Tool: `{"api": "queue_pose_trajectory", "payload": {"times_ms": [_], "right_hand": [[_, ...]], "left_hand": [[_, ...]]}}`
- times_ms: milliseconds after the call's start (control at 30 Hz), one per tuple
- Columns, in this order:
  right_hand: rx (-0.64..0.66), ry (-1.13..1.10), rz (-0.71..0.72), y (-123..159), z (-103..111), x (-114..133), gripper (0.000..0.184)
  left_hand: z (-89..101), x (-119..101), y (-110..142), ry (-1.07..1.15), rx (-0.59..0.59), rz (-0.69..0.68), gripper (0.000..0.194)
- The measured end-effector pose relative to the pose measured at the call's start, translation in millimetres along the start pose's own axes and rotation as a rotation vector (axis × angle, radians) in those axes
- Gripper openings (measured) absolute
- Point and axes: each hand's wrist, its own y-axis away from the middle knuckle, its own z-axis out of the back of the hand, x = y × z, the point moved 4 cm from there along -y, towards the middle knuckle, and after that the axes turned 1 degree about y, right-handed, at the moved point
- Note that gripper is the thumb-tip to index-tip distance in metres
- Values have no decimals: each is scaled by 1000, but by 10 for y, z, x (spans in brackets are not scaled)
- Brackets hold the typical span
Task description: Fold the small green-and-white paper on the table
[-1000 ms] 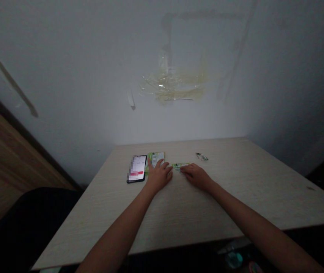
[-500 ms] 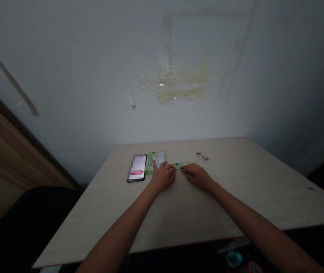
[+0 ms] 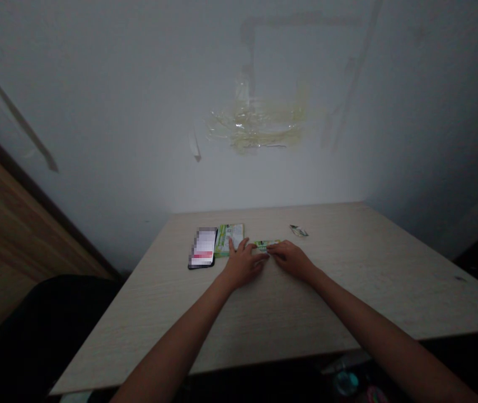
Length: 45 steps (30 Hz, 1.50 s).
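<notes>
A small green and white packet point(image 3: 261, 244) lies flat on the table between my hands. My right hand point(image 3: 293, 259) is closed, its fingertips pressed together at the packet's right end. At the packet's left and front edge rests my left hand point(image 3: 242, 265), fingers spread, with some fingertips near those of the right hand. A larger flat green and white box point(image 3: 232, 231) lies just beyond the left hand, which hides its near right corner. The fingers cover part of the packet.
A phone point(image 3: 203, 247) with a lit, blurred screen lies left of the box. On the far right of the packet is a small crumpled wrapper-like scrap point(image 3: 299, 230). The wooden table point(image 3: 146, 313) meets a wall point(image 3: 138, 112) marked with old tape point(image 3: 259, 131).
My left hand has shifted slightly right, its fingertips moving along the packet's front edge towards the right hand, with its fingers more spread. The right hand stays nearly in place.
</notes>
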Motion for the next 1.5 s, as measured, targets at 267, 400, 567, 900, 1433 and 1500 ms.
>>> {"api": "queue_pose_trajectory", "payload": {"times_ms": [267,400,567,900,1433,1500], "right_hand": [[-5,-9,-4,1,-21,-35,30],[-22,-8,-4,2,-22,-42,29],[-27,-17,2,7,-25,-54,29],[-8,-16,3,2,-21,-43,29],[-2,-17,4,2,-3,-29,28],[-6,-19,6,2,-1,-28,28]], "left_hand": [[17,-19,7,0,-3,8,32],[42,-19,4,12,2,8,31],[44,-15,8,17,4,15,30],[57,-22,-4,4,-52,42,28],[91,172,-48,-97,-93,140,29],[96,199,-55,-107,-95,159,28]]}}
